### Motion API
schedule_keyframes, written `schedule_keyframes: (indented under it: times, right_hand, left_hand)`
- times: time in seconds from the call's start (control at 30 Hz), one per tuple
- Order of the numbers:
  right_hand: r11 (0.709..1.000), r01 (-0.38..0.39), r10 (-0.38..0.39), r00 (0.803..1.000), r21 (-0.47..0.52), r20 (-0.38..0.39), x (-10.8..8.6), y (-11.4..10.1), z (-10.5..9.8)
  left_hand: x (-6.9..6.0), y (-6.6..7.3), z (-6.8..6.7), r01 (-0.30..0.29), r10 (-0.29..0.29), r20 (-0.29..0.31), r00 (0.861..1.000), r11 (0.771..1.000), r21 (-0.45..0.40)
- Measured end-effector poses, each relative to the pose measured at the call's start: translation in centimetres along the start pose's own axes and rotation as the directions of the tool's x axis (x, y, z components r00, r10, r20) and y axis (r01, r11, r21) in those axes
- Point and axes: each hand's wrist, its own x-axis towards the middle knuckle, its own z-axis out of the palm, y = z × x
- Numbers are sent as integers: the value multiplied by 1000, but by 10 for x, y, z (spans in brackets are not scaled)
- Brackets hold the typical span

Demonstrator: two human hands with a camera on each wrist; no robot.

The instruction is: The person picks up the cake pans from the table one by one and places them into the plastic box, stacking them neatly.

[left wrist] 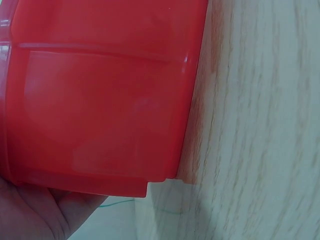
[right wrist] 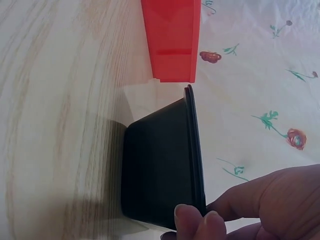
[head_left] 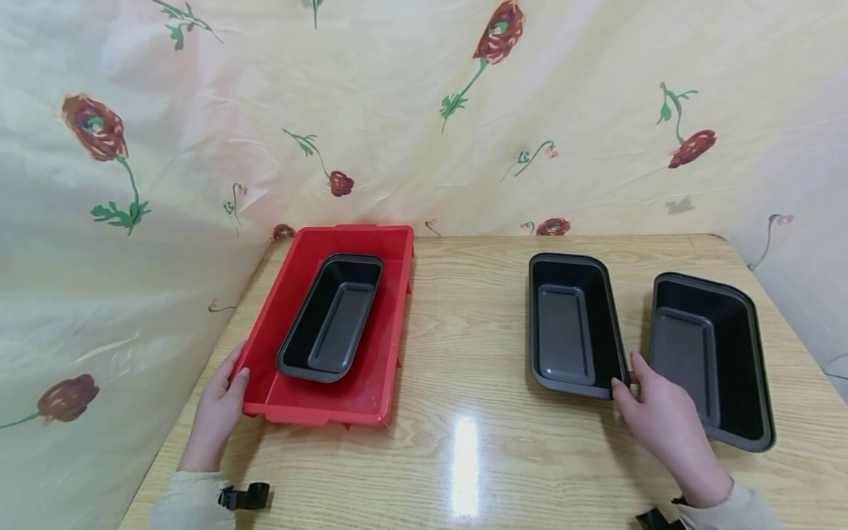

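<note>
On the left of the head view, my left hand (head_left: 221,405) grips the near left corner of a red plastic tray (head_left: 391,368), thumb over the rim. Inside that tray lies a black loaf pan (head_left: 341,324), slightly turned. My right hand (head_left: 662,412) pinches the near right corner of a second black loaf pan (head_left: 563,324), which stands on the table. To its right sits a third loaf pan (head_left: 685,346), just beyond the hand. The right wrist view shows fingertips (right wrist: 187,220) at the pan's rim; in the left wrist view the red tray wall (left wrist: 100,110) hides most of the hand.
The wooden table (head_left: 464,346) has a bare stretch between the red tray and the middle pan. A flower-printed cloth (head_left: 397,110) hangs along the back and left edges. Black straps (head_left: 245,497) sit at both wrists.
</note>
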Motion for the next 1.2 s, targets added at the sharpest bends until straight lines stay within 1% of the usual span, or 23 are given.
schedule_keyframes:
  times: [0.17, 0.43, 0.7, 0.8, 0.97, 1.07, 1.2]
  right_hand:
    - [1000, -5, 5, 1000, -15, 20, -1, 0, 1]
    - [1000, -2, 3, 1000, -22, 19, -2, 0, 5]
    - [996, -55, 47, 993, 75, 105, -4, -2, 8]
    - [992, -66, 53, 991, 104, 123, -4, -3, 9]
    - [973, -85, 52, 986, 213, 156, -4, -2, 13]
    - [953, -100, 55, 985, 287, 162, -4, -1, 16]
    - [918, -134, 74, 982, 373, 172, -4, 0, 19]
  left_hand:
    - [0, 0, 0, 7, -7, -1, 1000, 1000, 7]
    - [-1, 0, 0, -13, 13, -10, 1000, 1000, 10]
    - [-1, 0, 1, -19, 20, -16, 1000, 1000, 5]
    - [0, -1, 1, -27, 27, -15, 1000, 1000, 5]
    - [0, -2, 1, -28, 28, -10, 1000, 1000, 8]
    - [0, -1, 0, -27, 27, -9, 1000, 1000, 10]
    - [0, -1, 0, -25, 25, -7, 1000, 1000, 7]
